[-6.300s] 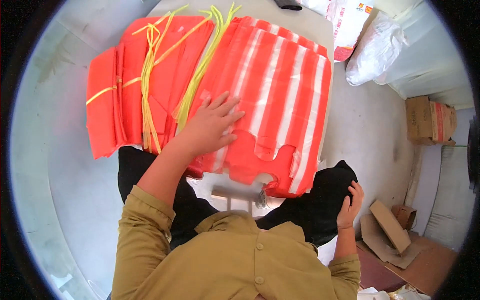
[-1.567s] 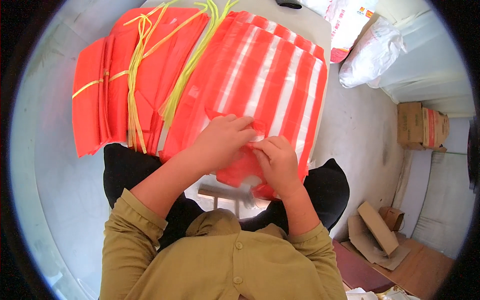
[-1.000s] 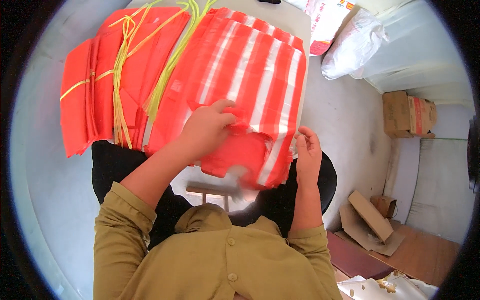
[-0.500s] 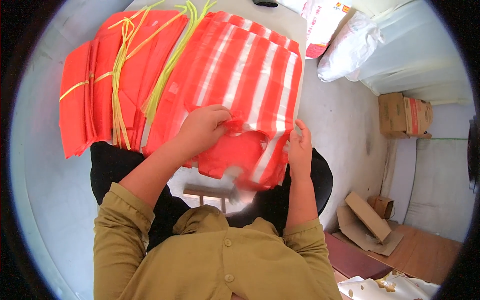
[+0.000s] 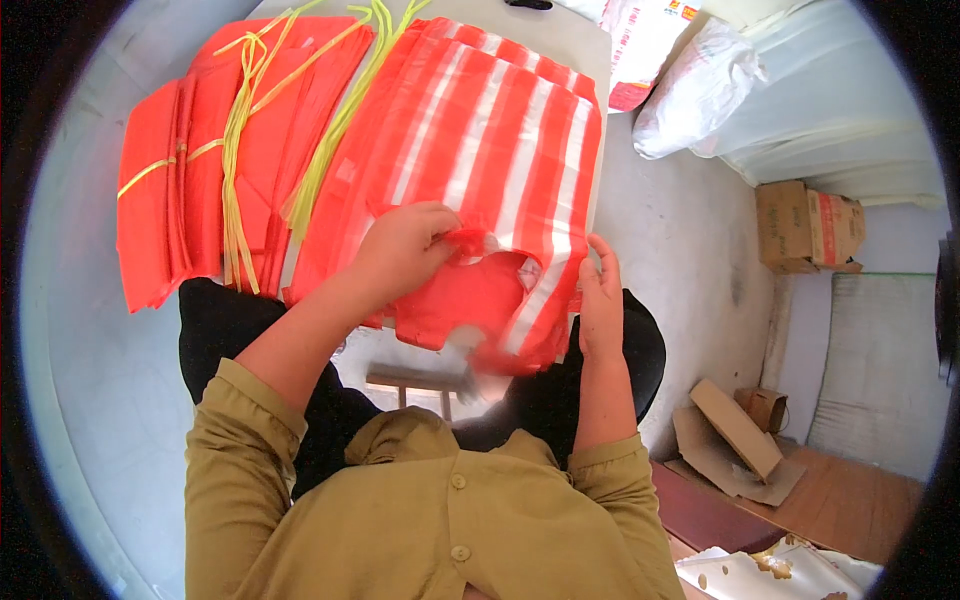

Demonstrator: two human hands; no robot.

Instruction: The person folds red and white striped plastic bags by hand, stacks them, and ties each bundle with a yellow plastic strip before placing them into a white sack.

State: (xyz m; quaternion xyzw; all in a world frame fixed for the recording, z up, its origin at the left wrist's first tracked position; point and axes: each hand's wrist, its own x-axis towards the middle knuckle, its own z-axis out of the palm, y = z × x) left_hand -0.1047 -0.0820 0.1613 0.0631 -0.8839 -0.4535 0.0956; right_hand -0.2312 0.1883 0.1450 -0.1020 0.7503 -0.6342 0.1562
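On the table in front of me lies a stack of red-and-white striped plastic bags (image 5: 480, 130), its near end hanging over the edge. The fingers of my left hand (image 5: 405, 250) are closed on the gathered edge of the top striped bag, beside its curved cut-out. Plain red plastic (image 5: 450, 298) shows through that opening. My right hand (image 5: 602, 305) is at the stack's right side, close against the near right corner, with its fingers partly stretched and apart. The near flap of the bag is blurred.
Bundles of folded red bags (image 5: 150, 200) tied with yellow strips lie at the left. Loose yellow-green ties (image 5: 345, 125) rest between them and the striped stack. White sacks (image 5: 700, 90), a cardboard box (image 5: 810, 228) and flattened cardboard (image 5: 735, 445) are to the right.
The view has shifted very slightly. Both hands stay in nearly the same places, the left still gripping the top striped bag.
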